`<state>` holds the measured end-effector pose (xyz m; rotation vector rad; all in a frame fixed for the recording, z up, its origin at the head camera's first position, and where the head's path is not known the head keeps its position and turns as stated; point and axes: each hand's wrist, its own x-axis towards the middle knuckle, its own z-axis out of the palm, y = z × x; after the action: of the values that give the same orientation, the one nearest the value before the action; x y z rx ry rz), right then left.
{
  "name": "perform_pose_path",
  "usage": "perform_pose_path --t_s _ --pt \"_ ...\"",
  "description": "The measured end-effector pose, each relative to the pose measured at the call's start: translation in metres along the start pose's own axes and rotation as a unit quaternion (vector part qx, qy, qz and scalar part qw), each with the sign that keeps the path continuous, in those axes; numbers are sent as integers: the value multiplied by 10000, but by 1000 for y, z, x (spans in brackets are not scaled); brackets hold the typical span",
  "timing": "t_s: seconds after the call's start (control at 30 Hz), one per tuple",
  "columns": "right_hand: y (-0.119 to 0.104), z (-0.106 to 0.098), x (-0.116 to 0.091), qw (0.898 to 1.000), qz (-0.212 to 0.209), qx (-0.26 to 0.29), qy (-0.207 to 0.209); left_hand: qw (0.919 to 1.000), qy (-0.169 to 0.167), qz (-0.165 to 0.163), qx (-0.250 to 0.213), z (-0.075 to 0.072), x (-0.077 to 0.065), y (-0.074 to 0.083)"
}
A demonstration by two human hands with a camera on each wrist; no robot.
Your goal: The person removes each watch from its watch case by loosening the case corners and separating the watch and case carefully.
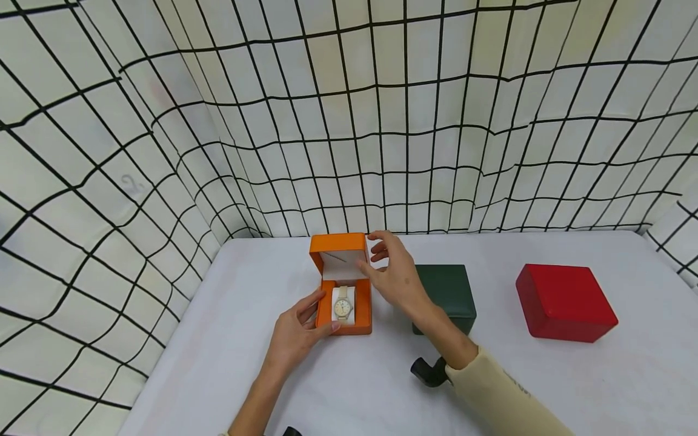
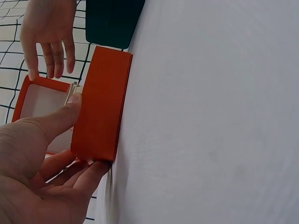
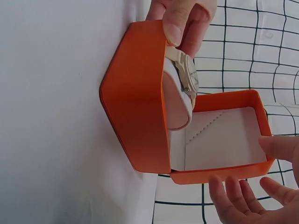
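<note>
An orange watch box [image 1: 364, 310] stands with its lid [image 1: 338, 243] raised, showing a white lining. Inside, a watch [image 1: 343, 309] with a pale strap and light dial is wrapped round a white cushion [image 3: 176, 105]. My left hand [image 1: 294, 332] grips the base at its left front corner, thumb over the front rim and fingers along the side. At the lid's right edge is my right hand [image 1: 400, 278], fingers loosely bent and spread. Its thumb overlaps the inside of the lid in the right wrist view, while the other fingers lie outside.
A dark green box [image 1: 444, 289] sits right of the orange one, partly behind my right forearm. Farther right is a red box [image 1: 567, 300]. Black grid netting [image 1: 406, 127] over white cloth borders the white-covered table [image 1: 545, 393]. A black device [image 1: 429, 371] sits at my right cuff.
</note>
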<state>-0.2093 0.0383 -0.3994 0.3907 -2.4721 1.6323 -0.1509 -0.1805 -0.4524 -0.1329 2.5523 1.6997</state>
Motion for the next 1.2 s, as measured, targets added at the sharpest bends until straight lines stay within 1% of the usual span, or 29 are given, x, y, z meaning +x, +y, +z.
perform_pose_path --t_s 0.17,0.27,0.43,0.53,0.7,0.83,0.97,1.2 --pt "0 -1 -10 9997 -112 -208 26 10000 -42 20 21 1 0 1" --pt "1 0 -15 9993 -220 -285 116 10000 -53 38 67 2 -1 3" --pt "-1 3 -22 9989 -372 -247 166 9998 -112 83 142 0 -1 4" --pt "-3 5 -23 9983 -530 -241 -34 9997 -175 119 146 -4 0 6" --pt "-4 9 -25 9957 -714 -280 -514 9993 -278 181 159 -9 0 5" --pt "-1 11 -28 9940 -679 -450 -734 9988 -401 212 188 -9 1 3" --pt "3 14 -29 9928 -656 -625 -788 9984 -475 255 169 -8 1 2" --pt "5 19 -28 9911 -505 -567 -1095 9980 -559 233 176 -10 0 3"
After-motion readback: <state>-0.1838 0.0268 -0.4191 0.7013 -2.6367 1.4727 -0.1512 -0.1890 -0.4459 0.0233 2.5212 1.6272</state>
